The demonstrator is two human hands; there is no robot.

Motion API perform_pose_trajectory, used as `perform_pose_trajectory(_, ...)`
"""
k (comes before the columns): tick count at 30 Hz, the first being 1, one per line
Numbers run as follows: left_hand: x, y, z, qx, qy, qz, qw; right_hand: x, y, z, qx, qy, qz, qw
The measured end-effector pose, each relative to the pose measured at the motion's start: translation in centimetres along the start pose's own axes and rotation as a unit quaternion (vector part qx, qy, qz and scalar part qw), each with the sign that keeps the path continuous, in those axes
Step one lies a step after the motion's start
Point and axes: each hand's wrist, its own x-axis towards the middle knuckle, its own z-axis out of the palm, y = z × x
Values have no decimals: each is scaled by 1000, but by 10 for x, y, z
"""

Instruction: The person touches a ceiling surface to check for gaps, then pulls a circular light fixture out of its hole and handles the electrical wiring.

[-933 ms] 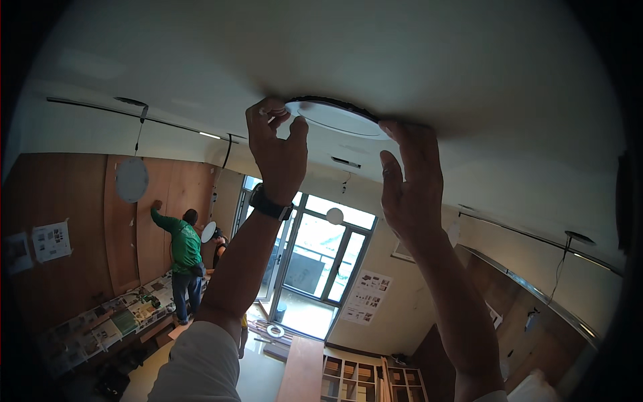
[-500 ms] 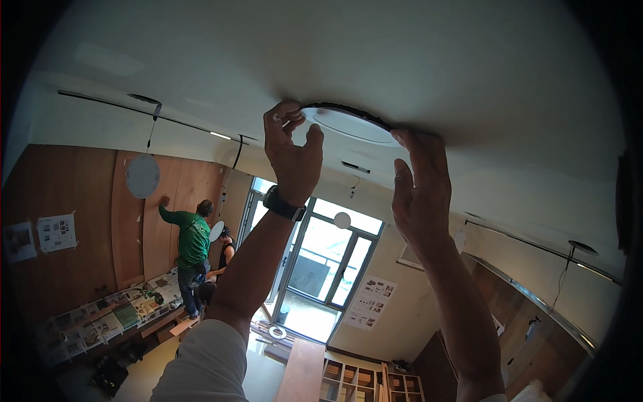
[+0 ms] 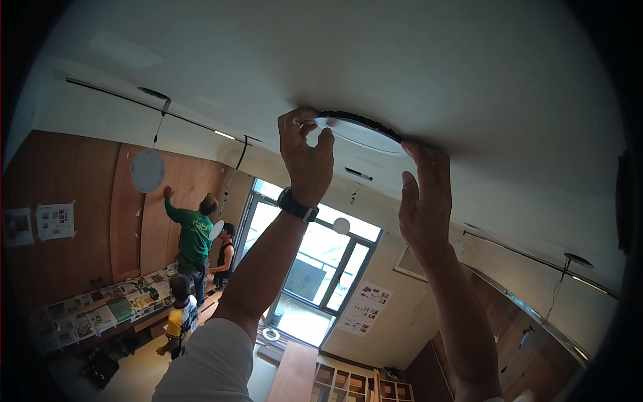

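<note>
Overhead, a thin round white ceiling light point(image 3: 365, 138) is tilted at a dark round cutout point(image 3: 358, 118) in the white ceiling. My left hand point(image 3: 306, 155), above a black wristwatch, is closed at the light's left edge, fingers curled by the rim and thumb near its face. My right hand point(image 3: 426, 201) holds the opposite edge with its fingertips, its thumb standing away from the panel. A dark gap shows along the light's far rim. What lies above the panel is hidden.
Other round lights hang on wires, one at the left point(image 3: 147, 171). Ceiling tracks run along both sides. A person in green point(image 3: 194, 231) reaches to the wood wall, another in black point(image 3: 224, 258) stands beside, and one in yellow point(image 3: 179, 315) is nearer. Below are a wooden board point(image 3: 295, 372) and shelving point(image 3: 341, 382).
My view has shifted slightly, so the hands and light appear a little lower and to the right. Both hands stay on the light. The person in yellow has come into fuller view.
</note>
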Motion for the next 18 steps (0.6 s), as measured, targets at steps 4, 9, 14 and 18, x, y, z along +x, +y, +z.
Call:
perform_pose_trajectory(4,-3,-1,0,-18,-1,-14,1000,-3,2,0,12,-7,11,1000)
perform_pose_trajectory(9,-4,-3,-4,-21,-5,-21,1000,-3,-1,-1,16,-13,18,1000)
perform_pose_trajectory(14,-4,2,-4,-12,-11,-20,1000,-11,-9,6,-2,-5,27,1000)
perform_pose_trajectory(18,-2,4,-8,-3,-23,-11,1000,-19,-11,12,54,7,89,995)
